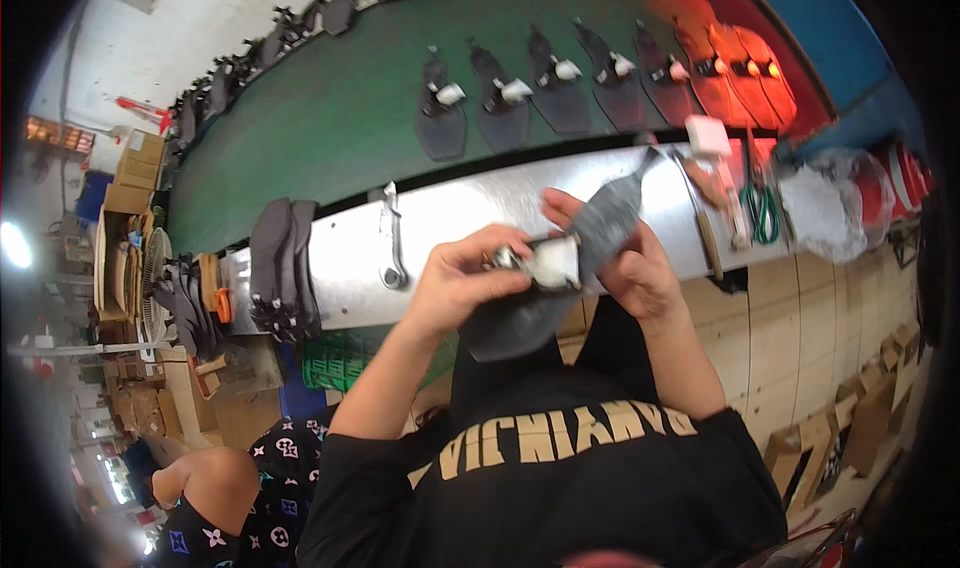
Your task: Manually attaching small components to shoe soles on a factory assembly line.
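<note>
Black shirt (590,498) cloth across my chest sits closest; beyond it I hold a dark flat piece (520,324) over the near edge of the steel table (460,208). My left hand (462,278) has thumb and fingers clamped on it beside its white block (556,262). My right hand (648,273) curls round its narrower end; blur hides whether those fingers grip. Similar pieces line the green surface (350,98) beyond.

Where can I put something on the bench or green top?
On the metal bench, between the dark pads and silver tool, and between that tool and the left hand. On the green top, between the row of dark pieces and the heap along its left edge. Crowded: the bench's right end, with white block and plastic bag.
</note>
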`<state>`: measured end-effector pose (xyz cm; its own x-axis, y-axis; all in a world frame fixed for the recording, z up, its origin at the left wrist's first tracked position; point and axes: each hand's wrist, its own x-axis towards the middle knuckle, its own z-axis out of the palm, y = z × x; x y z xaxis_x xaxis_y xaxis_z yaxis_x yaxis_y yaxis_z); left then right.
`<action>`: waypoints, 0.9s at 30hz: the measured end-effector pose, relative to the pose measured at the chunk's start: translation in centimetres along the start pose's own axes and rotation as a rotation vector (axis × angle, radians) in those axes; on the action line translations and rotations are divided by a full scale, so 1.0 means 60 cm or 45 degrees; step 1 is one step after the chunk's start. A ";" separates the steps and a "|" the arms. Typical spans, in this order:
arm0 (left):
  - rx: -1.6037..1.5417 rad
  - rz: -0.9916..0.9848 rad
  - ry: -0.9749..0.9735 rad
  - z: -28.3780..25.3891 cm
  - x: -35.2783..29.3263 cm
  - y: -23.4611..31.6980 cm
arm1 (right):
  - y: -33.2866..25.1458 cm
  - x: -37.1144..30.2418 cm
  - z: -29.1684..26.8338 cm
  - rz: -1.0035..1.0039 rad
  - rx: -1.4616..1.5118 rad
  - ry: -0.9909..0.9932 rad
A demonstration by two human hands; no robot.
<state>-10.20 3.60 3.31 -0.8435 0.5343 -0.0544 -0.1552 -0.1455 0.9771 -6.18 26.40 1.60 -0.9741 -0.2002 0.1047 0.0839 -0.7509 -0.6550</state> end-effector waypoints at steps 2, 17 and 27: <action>-0.293 -0.092 -0.054 0.024 -0.041 -0.029 | 0.002 -0.007 0.012 0.040 -0.098 -0.068; -0.498 -0.131 0.271 0.031 -0.135 -0.095 | 0.027 -0.131 0.049 0.013 -1.167 0.129; -0.454 -0.002 0.221 0.031 -0.136 -0.098 | 0.030 -0.138 0.047 -0.012 -1.313 -0.069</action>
<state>-1.48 1.64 -1.60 -0.9128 0.3906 -0.1195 -0.2995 -0.4410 0.8461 2.63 24.94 1.66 -0.9608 -0.2447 0.1301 -0.1694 0.1469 -0.9745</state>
